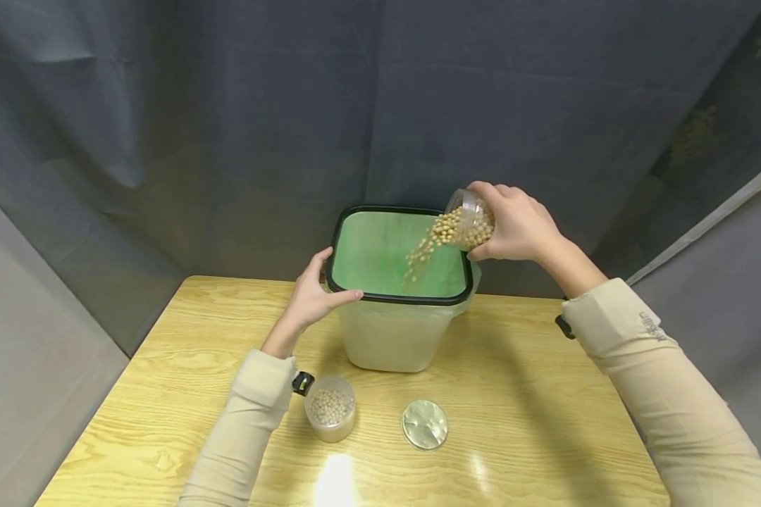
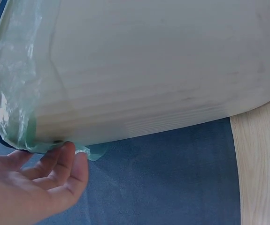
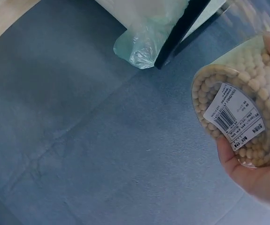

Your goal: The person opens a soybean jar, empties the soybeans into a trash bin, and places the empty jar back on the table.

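Observation:
My right hand (image 1: 514,224) grips a clear plastic jar (image 3: 252,98) of small round beige pellets, tilted above the bin's right rim. Pellets (image 1: 426,252) stream from its mouth into a whitish trash bin (image 1: 390,338). A barcode label (image 3: 235,116) shows on the jar's base. A green plastic bag (image 1: 380,246) lines the bin, under a black rim (image 1: 412,300). My left hand (image 1: 311,296) holds the bin's left rim, thumb over the top; in the left wrist view its curled fingers (image 2: 69,161) lie at the bag's overhanging edge. Whatever lies at the bin's bottom is hidden.
Another clear jar (image 1: 331,410) of pellets stands upright on the wooden table (image 1: 533,394), close to my left wrist. A round shiny lid (image 1: 425,424) lies in front of the bin. Dark grey cloth (image 1: 279,141) hangs just behind the bin.

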Demonstrator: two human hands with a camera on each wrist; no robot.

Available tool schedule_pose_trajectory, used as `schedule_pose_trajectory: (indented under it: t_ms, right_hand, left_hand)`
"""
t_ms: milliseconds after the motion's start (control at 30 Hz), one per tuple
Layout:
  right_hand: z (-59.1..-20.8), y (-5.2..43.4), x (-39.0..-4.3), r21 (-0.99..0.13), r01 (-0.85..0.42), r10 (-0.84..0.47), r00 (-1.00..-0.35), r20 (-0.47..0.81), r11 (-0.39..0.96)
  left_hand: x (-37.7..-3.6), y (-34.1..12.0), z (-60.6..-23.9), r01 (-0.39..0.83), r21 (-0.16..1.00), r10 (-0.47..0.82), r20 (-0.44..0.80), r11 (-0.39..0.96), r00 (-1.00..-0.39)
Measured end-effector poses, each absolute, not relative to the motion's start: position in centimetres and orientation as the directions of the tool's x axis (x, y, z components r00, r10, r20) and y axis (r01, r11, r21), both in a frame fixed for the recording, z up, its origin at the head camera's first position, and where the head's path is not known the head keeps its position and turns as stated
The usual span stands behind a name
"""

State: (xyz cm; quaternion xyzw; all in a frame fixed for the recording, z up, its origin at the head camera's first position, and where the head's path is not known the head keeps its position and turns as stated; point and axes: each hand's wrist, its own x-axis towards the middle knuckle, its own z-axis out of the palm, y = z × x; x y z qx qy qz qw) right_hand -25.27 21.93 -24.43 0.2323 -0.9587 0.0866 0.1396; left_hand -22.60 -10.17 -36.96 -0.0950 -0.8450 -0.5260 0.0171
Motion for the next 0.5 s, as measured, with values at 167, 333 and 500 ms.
schedule_pose_trajectory:
  t_ms: [167, 333, 500]
  right_hand:
    - [-23.7, 21.5, -25.3, -0.034, -0.487, -0.455, -0.837, 0.304, 0.873]
    - [-23.1, 21.2, -25.3, 0.025, -0.491, -0.475, -0.826, 0.303, 0.871]
    - [-22.5, 20.9, -25.2, 0.077, -0.499, -0.496, -0.811, 0.309, 0.863]
  left_hand:
    - [-22.6, -10.2, -36.9, 0.173, 0.886, 0.143, 0.123, 0.431, -0.982]
    - [-22.6, -10.2, -36.9, 0.176, 0.889, 0.143, 0.126, 0.423, -0.982]
    - [-22.6, -10.2, -36.8, 0.174, 0.887, 0.138, 0.126, 0.428, -0.982]
